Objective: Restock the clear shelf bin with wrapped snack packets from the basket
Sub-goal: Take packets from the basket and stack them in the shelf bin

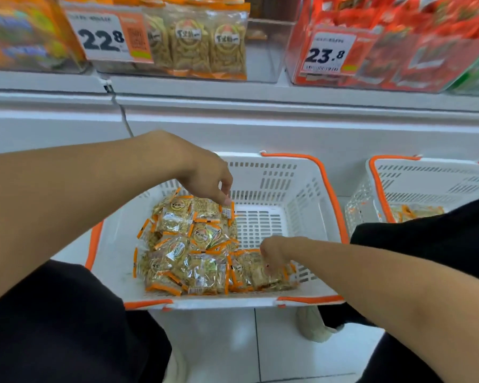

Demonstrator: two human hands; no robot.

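Below the shop shelf's clear bin (177,42), your left hand (205,175) pinches one packet (227,210) while your right hand (274,254) closes on another packet (266,275) in the basket (302,189), gathering stock to lift.

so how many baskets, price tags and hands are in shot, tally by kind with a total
white baskets with orange trim: 2, the main basket and a second basket at the right
price tags: 2, the 22.8 tag and the 23.8 tag
hands: 2, the left hand and the right hand, both reaching among the snack packets
total: 6
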